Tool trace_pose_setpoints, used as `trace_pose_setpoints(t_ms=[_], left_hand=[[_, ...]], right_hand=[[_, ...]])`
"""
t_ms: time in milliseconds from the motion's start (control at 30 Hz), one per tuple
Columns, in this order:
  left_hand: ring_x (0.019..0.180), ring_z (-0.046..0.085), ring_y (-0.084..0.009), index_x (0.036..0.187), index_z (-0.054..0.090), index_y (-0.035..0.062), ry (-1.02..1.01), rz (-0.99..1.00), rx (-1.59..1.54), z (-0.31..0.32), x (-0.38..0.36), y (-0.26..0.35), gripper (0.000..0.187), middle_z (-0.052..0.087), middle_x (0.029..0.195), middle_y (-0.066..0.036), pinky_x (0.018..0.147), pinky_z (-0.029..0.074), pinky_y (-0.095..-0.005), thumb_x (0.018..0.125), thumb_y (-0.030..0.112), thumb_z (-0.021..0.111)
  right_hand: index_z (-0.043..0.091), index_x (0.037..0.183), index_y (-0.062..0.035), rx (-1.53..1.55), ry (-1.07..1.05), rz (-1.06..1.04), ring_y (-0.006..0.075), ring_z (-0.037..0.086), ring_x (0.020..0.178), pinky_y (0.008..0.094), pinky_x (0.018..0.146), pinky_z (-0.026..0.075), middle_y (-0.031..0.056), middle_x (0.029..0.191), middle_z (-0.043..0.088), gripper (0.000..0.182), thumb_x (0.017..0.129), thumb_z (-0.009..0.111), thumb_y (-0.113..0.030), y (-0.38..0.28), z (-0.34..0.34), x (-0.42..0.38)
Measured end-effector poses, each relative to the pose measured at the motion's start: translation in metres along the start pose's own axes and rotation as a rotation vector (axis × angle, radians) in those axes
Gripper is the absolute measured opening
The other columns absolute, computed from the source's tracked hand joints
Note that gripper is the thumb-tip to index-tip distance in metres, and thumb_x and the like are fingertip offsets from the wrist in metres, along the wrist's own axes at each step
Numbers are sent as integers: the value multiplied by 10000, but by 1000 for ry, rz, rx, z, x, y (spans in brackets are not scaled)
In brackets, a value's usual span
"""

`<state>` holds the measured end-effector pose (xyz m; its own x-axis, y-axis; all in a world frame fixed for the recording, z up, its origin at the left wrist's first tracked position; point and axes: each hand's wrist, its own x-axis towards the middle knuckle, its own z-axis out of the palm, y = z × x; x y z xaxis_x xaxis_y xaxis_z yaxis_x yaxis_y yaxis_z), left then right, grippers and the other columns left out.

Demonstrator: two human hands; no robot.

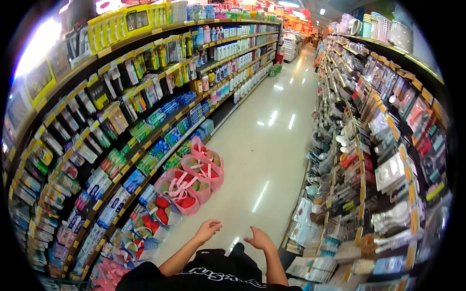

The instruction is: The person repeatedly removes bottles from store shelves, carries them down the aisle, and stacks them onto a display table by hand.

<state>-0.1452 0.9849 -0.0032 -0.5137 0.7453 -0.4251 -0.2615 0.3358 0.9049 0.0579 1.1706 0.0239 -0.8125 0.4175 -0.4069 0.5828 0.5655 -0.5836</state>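
My left hand (208, 231) is in front of my body above the aisle floor, fingers loosely bent and apart, with nothing in it. Level with it, my right hand (259, 238) hangs over the floor, its fingers partly stretched out and also holding nothing. Neither hand touches any goods. Nearest to my left hand are pink and clear bags (183, 190) with pink ribbon handles and red contents, standing on the floor along the left shelves. To the right of my right hand hang packaged kitchen utensils (347, 157).
Left shelves (154, 174) carry toothpaste boxes (172, 133), hanging packs and bottles (228, 70). On the right, a rack (361, 194) holds utensils, with baskets (383, 29) on top. Between them the shiny floor (262, 145) runs far back. A green item (274, 71) stands by the left shelf's end.
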Motion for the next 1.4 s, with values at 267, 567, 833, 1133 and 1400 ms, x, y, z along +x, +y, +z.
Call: trace_pose_setpoints(t_ms=[267,567,833,1133,1400], left_hand=[[900,609,-128,1163,568,43,98,-43,-136,10,138,51,325,662,1015,-41,746,461,-268,912,239,632],[888,616,-134,1184,563,18,49,-66,-82,-6,365,113,382,656,1030,-64,719,470,-267,895,253,648],[950,608,-172,1165,583,-12,-92,226,179,2,560,237,369,649,1069,-98,839,487,-302,917,258,628],[911,641,-191,1134,591,-11,-52,259,182,-10,680,325,323,675,978,-109,804,514,-321,917,229,603],[951,625,-193,1132,605,15,84,100,66,-59,828,381,316,660,1043,-82,833,486,-320,975,270,504]], right_hand=[[397,1374,3,17,63,-237,411,525,1162,447,979,438,262,1279,528,704,846,651,-387,1,-118,152],[422,1354,20,-51,42,-60,413,531,1158,447,982,440,280,1251,544,714,831,665,-401,60,-206,313],[444,1341,31,-27,93,58,405,528,1176,426,1001,428,273,1271,540,709,811,698,-366,63,-305,445],[468,1301,50,213,237,-390,303,656,941,372,819,531,217,1135,620,591,810,714,-169,17,-378,655],[486,1285,-14,222,66,-568,294,649,930,382,804,526,191,1134,609,546,793,691,-129,-29,-485,843]])
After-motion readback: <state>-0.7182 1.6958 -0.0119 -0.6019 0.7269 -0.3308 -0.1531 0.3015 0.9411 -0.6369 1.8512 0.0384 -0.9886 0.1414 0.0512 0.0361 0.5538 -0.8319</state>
